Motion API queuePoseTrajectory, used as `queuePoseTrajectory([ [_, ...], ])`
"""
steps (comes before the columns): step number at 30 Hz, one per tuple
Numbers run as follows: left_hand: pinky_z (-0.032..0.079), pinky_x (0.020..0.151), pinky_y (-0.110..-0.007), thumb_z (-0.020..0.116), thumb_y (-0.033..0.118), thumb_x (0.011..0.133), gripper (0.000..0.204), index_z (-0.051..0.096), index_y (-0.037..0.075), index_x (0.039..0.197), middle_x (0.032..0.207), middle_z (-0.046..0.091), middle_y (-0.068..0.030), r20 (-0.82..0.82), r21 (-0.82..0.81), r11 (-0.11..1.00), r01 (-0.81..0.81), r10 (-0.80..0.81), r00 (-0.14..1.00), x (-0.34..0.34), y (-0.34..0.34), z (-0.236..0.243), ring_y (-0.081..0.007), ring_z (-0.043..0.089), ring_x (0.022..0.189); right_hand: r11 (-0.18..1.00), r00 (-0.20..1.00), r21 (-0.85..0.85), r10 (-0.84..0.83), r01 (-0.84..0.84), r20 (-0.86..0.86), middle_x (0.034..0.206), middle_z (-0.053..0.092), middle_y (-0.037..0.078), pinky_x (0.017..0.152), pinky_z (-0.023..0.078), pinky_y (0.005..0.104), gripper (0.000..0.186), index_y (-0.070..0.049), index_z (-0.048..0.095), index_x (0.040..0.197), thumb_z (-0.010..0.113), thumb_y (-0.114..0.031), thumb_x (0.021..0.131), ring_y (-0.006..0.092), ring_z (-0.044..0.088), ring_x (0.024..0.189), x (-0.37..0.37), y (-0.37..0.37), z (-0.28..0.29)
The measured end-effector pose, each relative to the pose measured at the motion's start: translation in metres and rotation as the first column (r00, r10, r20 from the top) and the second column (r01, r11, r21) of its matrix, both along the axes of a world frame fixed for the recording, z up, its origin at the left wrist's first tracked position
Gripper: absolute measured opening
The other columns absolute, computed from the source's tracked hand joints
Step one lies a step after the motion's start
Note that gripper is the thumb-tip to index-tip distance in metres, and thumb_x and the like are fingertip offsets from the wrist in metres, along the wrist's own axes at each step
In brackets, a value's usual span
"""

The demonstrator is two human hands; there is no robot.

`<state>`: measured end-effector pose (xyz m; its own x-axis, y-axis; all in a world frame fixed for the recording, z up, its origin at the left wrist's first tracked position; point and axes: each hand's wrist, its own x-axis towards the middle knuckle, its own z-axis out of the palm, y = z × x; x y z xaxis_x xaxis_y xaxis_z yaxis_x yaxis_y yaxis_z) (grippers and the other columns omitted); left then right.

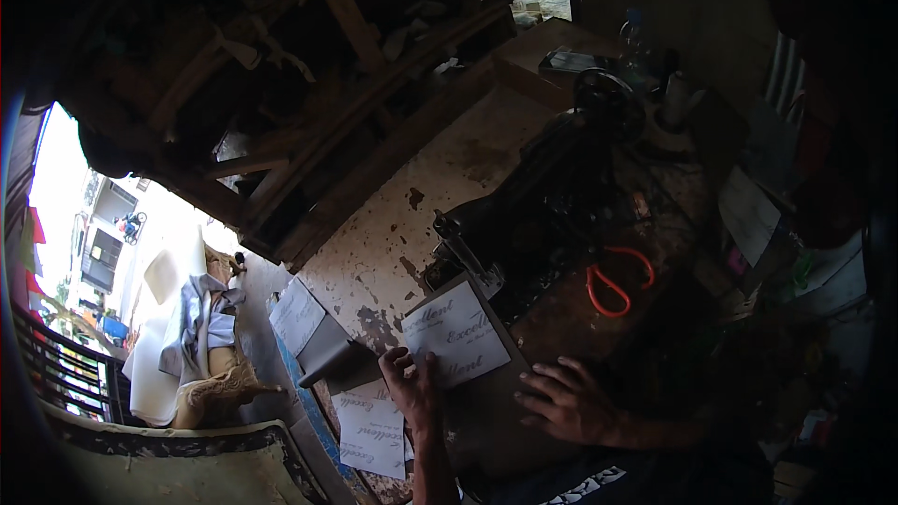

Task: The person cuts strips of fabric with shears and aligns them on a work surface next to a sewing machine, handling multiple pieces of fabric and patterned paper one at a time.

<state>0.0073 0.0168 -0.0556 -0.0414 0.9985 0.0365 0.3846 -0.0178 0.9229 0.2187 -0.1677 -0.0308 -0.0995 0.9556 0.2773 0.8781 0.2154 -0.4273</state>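
Note:
A black sewing machine (524,196) stands on a worn table. At its needle end lies a dark, flat piece of sheet material (486,411), with a white printed patch (456,332) on top. My left hand (414,395) is at the patch's left edge, its fingers bent and apart, the thumb resting near the patch's lower corner. My right hand (572,404) lies spread on the dark material to the right of the patch. Whether the needle touches the material cannot be made out.
Orange-handled scissors (608,292) lie right of the machine. More white printed pieces (371,435) and a folded dark piece (337,355) lie at the table's left edge. A clear bottle (633,37) stands at the back. Wooden shelving (309,150) borders the table's far left side; draped cloth (201,327) lies beyond.

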Motion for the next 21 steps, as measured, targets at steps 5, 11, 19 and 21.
queuePoseTrajectory([
  [5, 0.056, 0.084, -0.037, 0.077, 0.011, 0.089, 0.017, 0.068, 0.000, 0.097, 0.091, 0.070, -0.0121, -0.082, 0.083, 0.996, -0.032, 0.039, 0.996, 0.018, -0.006, 0.008, -0.0210, 0.068, 0.086, 1.000, 1.000, 0.020, 0.000, 0.000, -0.014, 0.140, 0.062, 0.004, 0.112, 0.039, 0.0527, 0.035, -0.021, 0.075, 0.119, 0.074, -0.042, 0.092, 0.0234, 0.054, 0.135, 0.007, -0.006, -0.005],
  [11, 0.058, 0.086, -0.036, 0.077, 0.010, 0.089, 0.015, 0.068, 0.000, 0.097, 0.092, 0.071, -0.0107, -0.169, 0.087, 0.996, 0.036, -0.021, 0.985, 0.025, -0.001, 0.016, -0.0201, 0.068, 0.086, 0.999, 1.000, 0.051, -0.018, 0.019, -0.021, 0.136, 0.066, 0.001, 0.111, 0.040, 0.0505, 0.031, -0.023, 0.076, 0.116, 0.074, -0.043, 0.092, 0.0212, 0.056, 0.132, 0.007, -0.005, -0.007],
  [19, 0.052, 0.085, -0.036, 0.078, 0.013, 0.084, 0.014, 0.070, 0.003, 0.089, 0.086, 0.068, -0.0086, -0.119, 0.079, 0.997, 0.008, 0.001, 0.993, 0.027, 0.004, 0.016, -0.0216, 0.064, 0.088, 0.999, 1.000, 0.044, -0.022, 0.021, 0.006, 0.137, 0.064, -0.002, 0.113, 0.038, 0.0491, 0.033, -0.027, 0.077, 0.118, 0.074, -0.048, 0.093, 0.0188, 0.053, 0.133, 0.009, -0.007, -0.012],
  [21, 0.052, 0.085, -0.037, 0.078, 0.013, 0.084, 0.013, 0.070, 0.004, 0.089, 0.085, 0.068, -0.0089, -0.135, 0.081, 0.996, 0.026, -0.015, 0.991, 0.026, 0.004, 0.015, -0.0220, 0.064, 0.087, 0.999, 1.000, 0.046, -0.018, 0.018, -0.002, 0.137, 0.064, -0.002, 0.113, 0.038, 0.0490, 0.033, -0.027, 0.077, 0.118, 0.074, -0.048, 0.093, 0.0186, 0.053, 0.133, 0.009, -0.006, -0.013],
])
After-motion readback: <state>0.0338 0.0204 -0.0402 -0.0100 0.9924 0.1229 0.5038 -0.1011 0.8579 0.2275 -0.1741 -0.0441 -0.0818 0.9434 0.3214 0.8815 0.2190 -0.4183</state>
